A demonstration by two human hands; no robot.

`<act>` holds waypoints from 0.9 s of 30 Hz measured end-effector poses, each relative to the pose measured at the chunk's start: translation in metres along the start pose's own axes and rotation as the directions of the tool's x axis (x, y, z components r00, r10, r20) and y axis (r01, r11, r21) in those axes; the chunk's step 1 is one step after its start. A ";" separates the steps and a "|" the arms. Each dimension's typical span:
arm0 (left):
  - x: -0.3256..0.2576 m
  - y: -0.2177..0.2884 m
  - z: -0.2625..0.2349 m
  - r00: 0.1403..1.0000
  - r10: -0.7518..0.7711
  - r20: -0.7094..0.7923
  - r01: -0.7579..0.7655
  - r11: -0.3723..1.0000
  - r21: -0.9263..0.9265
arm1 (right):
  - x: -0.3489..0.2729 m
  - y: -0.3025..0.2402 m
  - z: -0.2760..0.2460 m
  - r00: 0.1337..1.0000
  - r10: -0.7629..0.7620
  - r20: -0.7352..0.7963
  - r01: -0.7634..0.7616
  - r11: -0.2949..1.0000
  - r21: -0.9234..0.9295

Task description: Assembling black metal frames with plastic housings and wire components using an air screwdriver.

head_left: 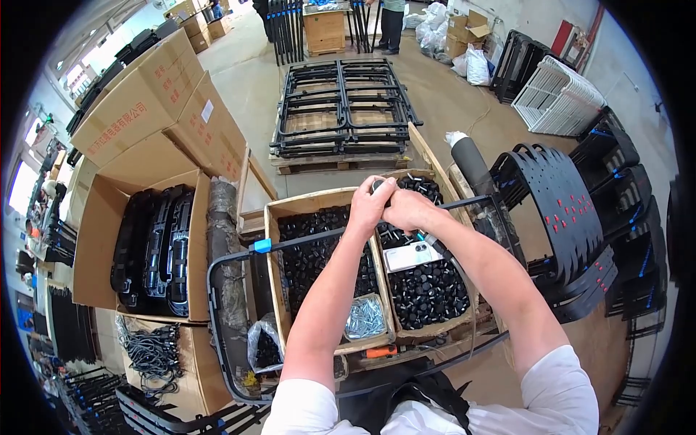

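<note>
A black rounded tube frame [304, 238] lies across the wooden bins in front of me. Over its far bar my two hands meet. My left hand [368, 206] is closed, and a small dark round end [377, 186] shows between its fingers; the rest is hidden. My right hand [410, 211] is closed beside it around a dark hand tool [439, 249] with a teal part, mostly covered by the hand and forearm. Beneath them, black round-headed knobs [428, 297] fill the wooden bin [384, 286]. A white phone-like slab [413, 256] rests on the knobs.
Silver screws [365, 317] lie in a small box in the left compartment. An orange-handled tool [381, 351] is near the bin's front. An open carton [94, 246] of black parts stands left, curved black panels [558, 203] right, and a pallet of black frames [344, 109] beyond.
</note>
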State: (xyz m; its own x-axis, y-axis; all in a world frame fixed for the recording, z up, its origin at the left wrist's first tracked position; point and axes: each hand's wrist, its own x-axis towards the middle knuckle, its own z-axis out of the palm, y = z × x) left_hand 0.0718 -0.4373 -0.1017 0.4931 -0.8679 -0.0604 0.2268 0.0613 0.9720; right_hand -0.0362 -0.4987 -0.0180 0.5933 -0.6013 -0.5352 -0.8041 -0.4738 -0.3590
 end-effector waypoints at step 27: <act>0.007 0.010 -0.010 0.980 -0.052 0.192 0.080 0.987 -0.142 | 0.019 0.001 0.004 1.000 0.005 -0.016 0.000 0.958 0.288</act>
State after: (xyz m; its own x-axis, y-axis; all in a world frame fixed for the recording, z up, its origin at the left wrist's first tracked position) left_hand 0.0861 -0.4381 -0.0950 0.3104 -0.9483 -0.0663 0.3831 0.0609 0.9217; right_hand -0.0260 -0.5081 -0.0320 0.5899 -0.6141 -0.5243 -0.7809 -0.2686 -0.5639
